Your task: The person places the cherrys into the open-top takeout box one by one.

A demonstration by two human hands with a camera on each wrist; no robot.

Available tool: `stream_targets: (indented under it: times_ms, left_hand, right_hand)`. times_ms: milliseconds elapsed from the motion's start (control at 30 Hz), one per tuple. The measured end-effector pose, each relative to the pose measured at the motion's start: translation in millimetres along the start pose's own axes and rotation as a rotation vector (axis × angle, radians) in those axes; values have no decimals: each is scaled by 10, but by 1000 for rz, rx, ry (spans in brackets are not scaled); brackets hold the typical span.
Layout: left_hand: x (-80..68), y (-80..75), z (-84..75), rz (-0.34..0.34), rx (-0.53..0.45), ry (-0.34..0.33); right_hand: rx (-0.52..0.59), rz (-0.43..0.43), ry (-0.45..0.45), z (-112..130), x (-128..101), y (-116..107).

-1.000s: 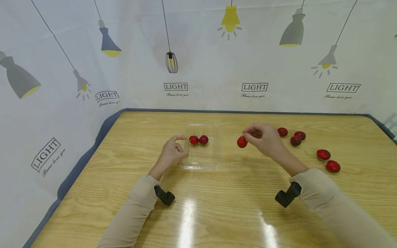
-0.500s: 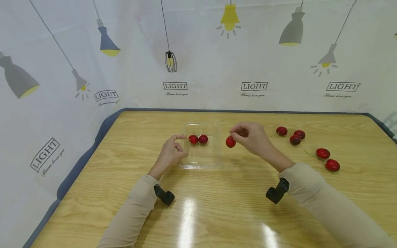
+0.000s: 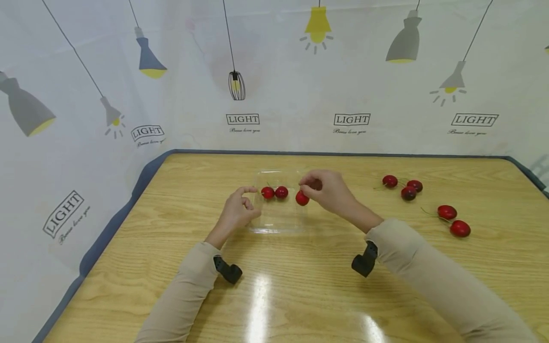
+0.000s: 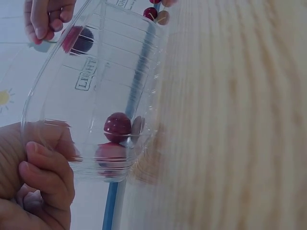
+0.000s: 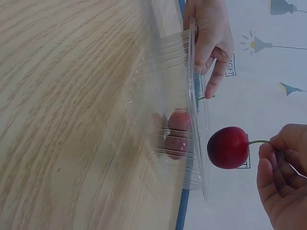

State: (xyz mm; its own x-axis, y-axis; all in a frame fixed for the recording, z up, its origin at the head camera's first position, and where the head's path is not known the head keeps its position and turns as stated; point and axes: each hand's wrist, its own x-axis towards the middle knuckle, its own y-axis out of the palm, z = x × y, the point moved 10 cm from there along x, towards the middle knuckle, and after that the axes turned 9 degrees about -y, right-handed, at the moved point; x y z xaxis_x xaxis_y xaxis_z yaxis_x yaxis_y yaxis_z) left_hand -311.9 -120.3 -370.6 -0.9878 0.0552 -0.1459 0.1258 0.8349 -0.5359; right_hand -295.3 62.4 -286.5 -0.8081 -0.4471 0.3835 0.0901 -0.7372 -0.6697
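Note:
A clear plastic tray sits on the wooden table and holds two red cherries. My left hand grips the tray's left edge with curled fingers. My right hand pinches the stem of a third cherry and holds it over the tray's right rim. In the right wrist view this cherry hangs just outside the tray wall, its green stem held in my right hand's fingers. The two cherries in the tray show through the plastic in the left wrist view.
Several loose cherries lie on the table at the right, with two more nearer the right edge. A printed curtain hangs behind and to the left of the table. Black wrist mounts sit under both sleeves.
My right hand has carried the cherry leftward from mid-table to the tray's right rim. The left hand and the tray have stayed put.

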Motion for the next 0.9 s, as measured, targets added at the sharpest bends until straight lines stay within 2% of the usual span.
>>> stream_targets:
  times_ms: [633,900]
  left_hand:
    - [-13,3,-18,8,-1,9]
    - [1,-1,-8,-1,3,14]
  right_hand:
    - [-16,110,-19,73,302,358]
    - [-27,133,-36,60,384,410]
